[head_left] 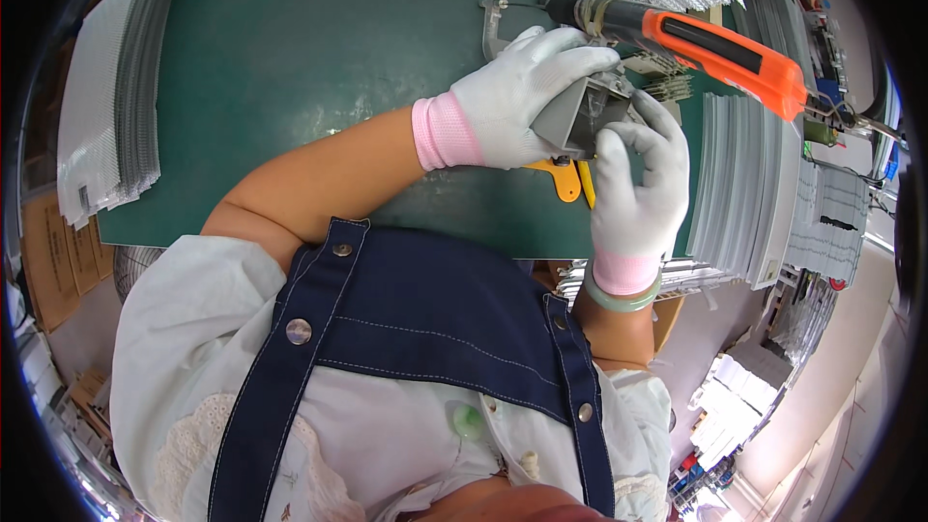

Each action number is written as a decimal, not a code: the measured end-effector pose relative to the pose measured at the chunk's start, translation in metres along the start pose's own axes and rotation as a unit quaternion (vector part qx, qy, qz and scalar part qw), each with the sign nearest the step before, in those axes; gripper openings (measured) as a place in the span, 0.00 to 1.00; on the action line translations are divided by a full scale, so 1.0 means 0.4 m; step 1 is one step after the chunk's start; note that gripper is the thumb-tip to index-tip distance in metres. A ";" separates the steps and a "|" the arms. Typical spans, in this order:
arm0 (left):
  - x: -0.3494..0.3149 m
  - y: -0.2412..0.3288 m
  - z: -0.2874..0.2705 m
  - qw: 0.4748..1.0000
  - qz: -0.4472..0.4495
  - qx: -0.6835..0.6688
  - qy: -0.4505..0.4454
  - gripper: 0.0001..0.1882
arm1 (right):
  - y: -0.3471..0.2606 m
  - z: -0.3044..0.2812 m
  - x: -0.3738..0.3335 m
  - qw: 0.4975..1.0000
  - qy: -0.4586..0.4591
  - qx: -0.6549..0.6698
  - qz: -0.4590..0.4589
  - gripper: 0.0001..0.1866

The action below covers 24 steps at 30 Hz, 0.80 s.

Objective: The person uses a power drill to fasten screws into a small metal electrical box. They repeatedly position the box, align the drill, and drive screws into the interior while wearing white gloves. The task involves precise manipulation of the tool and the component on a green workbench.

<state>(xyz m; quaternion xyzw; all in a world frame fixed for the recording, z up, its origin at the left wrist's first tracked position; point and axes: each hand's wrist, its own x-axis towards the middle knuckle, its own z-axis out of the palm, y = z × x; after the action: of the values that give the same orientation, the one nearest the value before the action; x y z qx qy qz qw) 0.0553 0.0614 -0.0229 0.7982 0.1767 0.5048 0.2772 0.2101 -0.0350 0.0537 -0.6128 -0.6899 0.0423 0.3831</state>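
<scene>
“One grey, smooth-walled, open-ended box-shaped piece (562, 122) sits between a worker's gloves over the right part of a flat green desk (290, 29). Who has hold of it?”

“The left hand (522, 101), in a white glove with a pink knitted cuff, grasps it, palm against the outer wall and fingers along the upper edge.”

“And the other?”

“The right hand (640, 179), gloved alike, brings bent fingers and thumb to the right rim of the opening. Whether they pinch it, I cannot tell.”

“How much room is there?”

“Plenty to the left: bare green surface runs from the left forearm to a tall stack of pale, ridged sheets (106, 87) near the left edge. The near edge passes just in front of a navy bib apron (435, 314).”

“And on the right?”

“Tight. An orange-and-black, pen-shaped power screwdriver (720, 48) slants just beyond the gloves, its narrow end toward a small grey metal bracket (493, 24). A second stack of pale, upright sheets (739, 179) stands close beside the right hand, leaving a narrow gap.”

“Anything under the gloves?”

“A flat orange-yellow handle (558, 181) and a slim yellow one (587, 184) show below the piece, their upper ends hidden.”
</scene>
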 end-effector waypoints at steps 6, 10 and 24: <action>0.000 -0.001 0.000 1.000 0.003 -0.006 0.003 0.49 | 0.022 -0.019 -0.039 0.997 0.011 -0.046 -0.065 0.16; 0.002 -0.002 0.001 1.000 0.010 -0.007 0.002 0.48 | 0.025 -0.010 -0.051 0.984 -0.011 -0.130 -0.119 0.17; 0.007 -0.006 -0.003 1.000 0.016 -0.014 0.011 0.46 | 0.019 -0.015 -0.069 0.999 -0.028 0.036 -0.009 0.17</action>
<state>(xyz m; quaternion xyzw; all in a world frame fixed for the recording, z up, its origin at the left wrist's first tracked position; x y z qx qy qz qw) 0.0556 0.0651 -0.0220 0.7915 0.1603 0.5200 0.2784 0.2186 -0.0599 0.0407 -0.5906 -0.7040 0.0806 0.3861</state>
